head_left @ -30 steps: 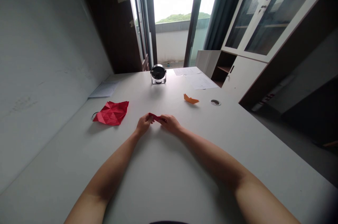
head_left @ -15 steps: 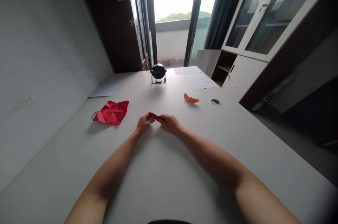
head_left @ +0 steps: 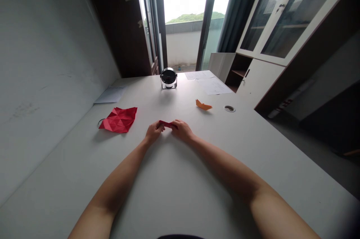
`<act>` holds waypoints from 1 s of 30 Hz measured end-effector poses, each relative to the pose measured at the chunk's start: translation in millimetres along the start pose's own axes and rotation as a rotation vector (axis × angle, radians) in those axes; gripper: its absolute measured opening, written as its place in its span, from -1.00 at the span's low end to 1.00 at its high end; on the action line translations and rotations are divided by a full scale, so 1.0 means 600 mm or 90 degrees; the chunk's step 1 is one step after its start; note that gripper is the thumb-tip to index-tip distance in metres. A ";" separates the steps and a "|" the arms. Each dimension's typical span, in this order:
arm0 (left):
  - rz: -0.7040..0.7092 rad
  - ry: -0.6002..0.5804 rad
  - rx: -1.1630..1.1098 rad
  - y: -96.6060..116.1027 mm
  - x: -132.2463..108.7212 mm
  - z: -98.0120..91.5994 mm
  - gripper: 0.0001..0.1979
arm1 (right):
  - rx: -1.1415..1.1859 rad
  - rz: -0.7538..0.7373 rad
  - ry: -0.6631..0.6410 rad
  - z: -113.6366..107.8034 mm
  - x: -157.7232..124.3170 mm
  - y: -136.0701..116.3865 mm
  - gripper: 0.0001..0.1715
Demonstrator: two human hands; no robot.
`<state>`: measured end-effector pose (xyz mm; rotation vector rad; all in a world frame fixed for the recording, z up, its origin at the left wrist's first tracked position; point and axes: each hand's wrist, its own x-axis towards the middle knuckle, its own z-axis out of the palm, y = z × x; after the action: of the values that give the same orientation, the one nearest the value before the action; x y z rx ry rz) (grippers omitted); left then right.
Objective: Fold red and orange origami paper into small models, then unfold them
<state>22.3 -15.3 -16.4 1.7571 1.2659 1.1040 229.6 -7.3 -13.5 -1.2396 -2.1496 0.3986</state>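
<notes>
You are in what looks like an office or a study; the broad white worktop before you has a round cable hole and loose paper sheets near its far edge, and a tall glass-fronted cabinet with a lock stands to your right. Ahead of you, a dark curtain hangs beside large glazing; beyond it you see a balcony wall and a green hill.
</notes>
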 end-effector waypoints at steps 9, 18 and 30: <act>0.003 0.014 -0.015 0.005 -0.001 0.001 -0.82 | -0.006 -0.005 -0.007 0.000 0.001 0.001 -0.78; 0.018 0.036 -0.012 0.013 -0.005 -0.001 -0.82 | 0.000 0.000 -0.013 -0.001 0.000 -0.001 -0.77; 0.022 0.093 0.009 0.022 -0.006 -0.007 -0.78 | 0.008 -0.014 -0.014 0.000 0.002 0.001 -0.79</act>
<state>22.9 -22.4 -4.2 1.7406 1.3366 1.2669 229.8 -6.2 -13.3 -1.2099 -2.1739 0.4178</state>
